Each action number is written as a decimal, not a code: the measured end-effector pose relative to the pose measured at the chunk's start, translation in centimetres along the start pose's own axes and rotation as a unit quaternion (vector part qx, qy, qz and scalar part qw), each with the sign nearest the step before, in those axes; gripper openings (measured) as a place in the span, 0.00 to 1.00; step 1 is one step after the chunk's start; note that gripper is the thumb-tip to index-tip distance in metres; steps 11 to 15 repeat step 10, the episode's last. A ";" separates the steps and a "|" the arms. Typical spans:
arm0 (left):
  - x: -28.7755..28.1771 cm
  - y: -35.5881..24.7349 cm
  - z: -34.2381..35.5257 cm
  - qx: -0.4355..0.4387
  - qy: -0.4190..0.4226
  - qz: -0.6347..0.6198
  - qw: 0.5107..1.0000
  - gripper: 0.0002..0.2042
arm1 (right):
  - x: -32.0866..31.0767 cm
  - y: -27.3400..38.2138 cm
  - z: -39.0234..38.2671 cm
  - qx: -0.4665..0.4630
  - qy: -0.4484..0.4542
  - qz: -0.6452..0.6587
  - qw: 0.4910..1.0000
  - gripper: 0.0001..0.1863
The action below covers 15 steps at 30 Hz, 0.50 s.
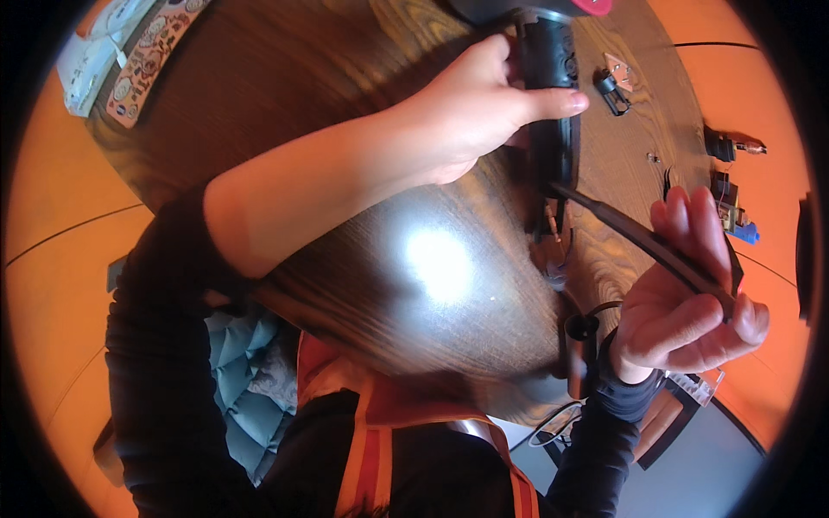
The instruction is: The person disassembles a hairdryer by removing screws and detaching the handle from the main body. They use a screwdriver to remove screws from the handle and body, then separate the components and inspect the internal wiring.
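Near the far edge of the wooden table, my left hand is wrapped round the black handle of what looks like a hair dryer. Its wider grey head with a pink part is cut off by the top of the picture. At the handle's near end, thin reddish wires show, partly blurred. My right hand pinches a slim black tool, its fingers bent around the thick end. The tool's narrow tip reaches the lower end of the handle; whether it touches cannot be made out.
Right of the handle lie a small black clip-like part and tiny metal bits. Tools, one with a blue end, rest further right. A dark cylinder stands beside my right wrist. A patterned strip and white package are far left.
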State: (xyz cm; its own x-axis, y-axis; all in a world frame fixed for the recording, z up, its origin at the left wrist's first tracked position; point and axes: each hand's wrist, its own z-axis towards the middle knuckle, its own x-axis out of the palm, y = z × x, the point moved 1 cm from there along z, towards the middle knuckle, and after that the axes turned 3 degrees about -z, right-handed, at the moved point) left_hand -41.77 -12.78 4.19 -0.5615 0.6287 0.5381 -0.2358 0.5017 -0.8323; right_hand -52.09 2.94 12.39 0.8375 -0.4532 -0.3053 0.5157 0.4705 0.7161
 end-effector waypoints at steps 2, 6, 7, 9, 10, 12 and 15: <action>0.3 -0.4 -0.2 -0.008 -0.002 -0.006 1.000 0.20 | -0.3 0.7 0.2 0.022 0.001 -0.002 1.000 0.08; 0.9 -1.1 -1.0 0.058 0.000 -0.035 0.998 0.24 | -1.2 3.9 -0.1 0.178 -0.015 -0.122 0.976 0.11; 0.8 -1.3 -1.0 0.048 0.041 -0.047 0.997 0.24 | -1.4 5.2 -0.5 0.284 0.005 -0.166 0.944 0.12; 0.5 -1.8 -1.1 0.025 0.120 -0.071 0.990 0.24 | -1.7 6.2 -0.7 0.261 0.109 -0.225 0.933 0.17; 0.3 -2.0 -1.2 0.025 0.126 -0.060 0.990 0.24 | -1.5 6.4 -1.1 0.239 0.113 -0.258 0.929 0.17; 0.3 -2.0 -1.2 0.025 0.126 -0.060 0.990 0.24 | -1.5 6.4 -1.1 0.239 0.113 -0.258 0.929 0.17; 0.3 -2.0 -1.2 0.025 0.126 -0.060 0.990 0.24 | -1.5 6.4 -1.1 0.239 0.113 -0.258 0.929 0.17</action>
